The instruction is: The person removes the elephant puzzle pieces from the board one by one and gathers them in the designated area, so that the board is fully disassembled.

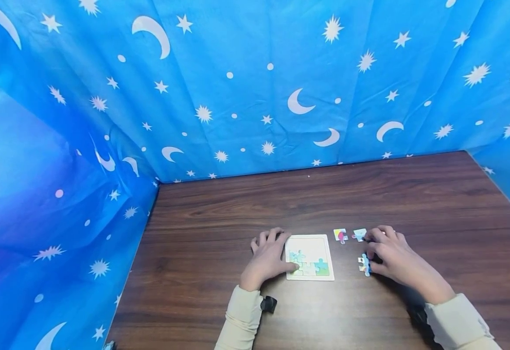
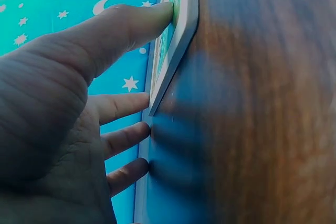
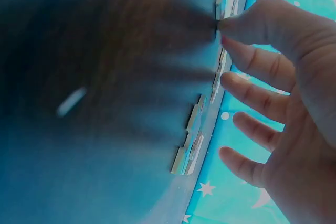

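Note:
My left hand (image 1: pixel 267 260) steadies a square, pale-rimmed jigsaw tray (image 1: pixel 331 257). The thumb (image 2: pixel 152 17) presses on the fitted pieces at the lower left, and the index finger touches the tray's edge. Green and light-blue pieces (image 1: pixel 309 268) fill the tray's lower part; its upper part is bare white. To the right, my right hand (image 1: pixel 392 255) bends over a blue puzzle piece (image 1: pixel 365 265), thumb and index fingertips at its right edge; the hand partly covers it. Another light-blue piece (image 1: pixel 359 235) lies by the other fingers.
A colourful puzzle piece (image 1: pixel 340 236) lies between the tray and the right hand. More pieces (image 3: pixel 189 148) lie beneath the right hand, hidden in the head view. The brown wooden table (image 1: pixel 219 214) meets a blue star-and-moon curtain (image 1: pixel 246 97) at the back and sides.

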Motion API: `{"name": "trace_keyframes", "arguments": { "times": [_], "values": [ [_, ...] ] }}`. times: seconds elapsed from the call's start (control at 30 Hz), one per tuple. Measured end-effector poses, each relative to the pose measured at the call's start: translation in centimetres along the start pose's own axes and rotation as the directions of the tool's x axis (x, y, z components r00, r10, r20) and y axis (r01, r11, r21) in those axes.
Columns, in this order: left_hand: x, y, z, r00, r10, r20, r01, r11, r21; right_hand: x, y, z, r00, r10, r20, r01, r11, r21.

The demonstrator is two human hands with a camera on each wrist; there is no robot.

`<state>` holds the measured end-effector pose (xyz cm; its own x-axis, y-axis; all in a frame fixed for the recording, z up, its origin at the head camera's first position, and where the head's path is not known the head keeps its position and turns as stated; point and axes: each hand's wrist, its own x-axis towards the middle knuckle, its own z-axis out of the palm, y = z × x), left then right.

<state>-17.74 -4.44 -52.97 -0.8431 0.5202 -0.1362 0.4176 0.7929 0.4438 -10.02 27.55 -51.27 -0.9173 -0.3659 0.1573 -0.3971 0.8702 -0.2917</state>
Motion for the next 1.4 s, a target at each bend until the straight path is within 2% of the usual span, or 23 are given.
{"name": "trace_keyframes", "arguments": {
  "times": [0.2, 0.4, 0.53, 0.7, 0.87, 1.03, 1.23, 1.4],
  "values": [
    [-0.2, 0.0, -0.1, 1.0, -0.023, -0.005, 0.022, 1.0, -0.021, 0.3, -0.1, -0.2, 1.0, 0.014, 0.003, -0.014, 1.0, 0.0],
    [-0.2, 0.1, -0.2, 1.0, -0.016, -0.003, 0.016, 1.0, -0.001, 1.7, -1.5, -0.6, 0.999, 0.025, -0.029, -0.024, 0.999, 0.028],
    [-0.2, -0.1, -0.5, 1.0, 0.005, 0.018, -0.005, 1.0, 0.005, 3.6, -3.1, -0.2, 0.999, -0.014, -0.036, 0.014, 1.0, 0.027],
    [-0.3, -0.3, -0.6, 0.999, 0.022, 0.039, -0.023, 0.999, 0.024, 6.1, -5.4, 1.2, 0.998, -0.059, -0.023, 0.059, 0.998, 0.009],
    [-0.4, 0.0, -0.7, 0.999, -0.001, 0.033, -0.001, 0.999, 0.049, 8.2, -7.6, 2.9, 0.99, -0.139, 0.007, 0.139, 0.99, -0.024],
    [-0.3, 0.6, -0.7, 0.999, -0.043, 0.026, 0.04, 0.994, 0.101, 9.1, -8.6, 3.8, 0.986, -0.159, 0.048, 0.161, 0.987, -0.028],
    [-0.3, 1.0, -0.7, 0.997, -0.072, 0.03, 0.069, 0.992, 0.102, 9.6, -8.7, 4.1, 0.987, -0.147, 0.067, 0.148, 0.989, -0.008],
    [-0.3, 0.8, -0.8, 0.996, -0.08, 0.029, 0.077, 0.993, 0.092, 10.1, -8.9, 4.3, 0.978, -0.199, 0.06, 0.201, 0.979, -0.025]
  ]
}}
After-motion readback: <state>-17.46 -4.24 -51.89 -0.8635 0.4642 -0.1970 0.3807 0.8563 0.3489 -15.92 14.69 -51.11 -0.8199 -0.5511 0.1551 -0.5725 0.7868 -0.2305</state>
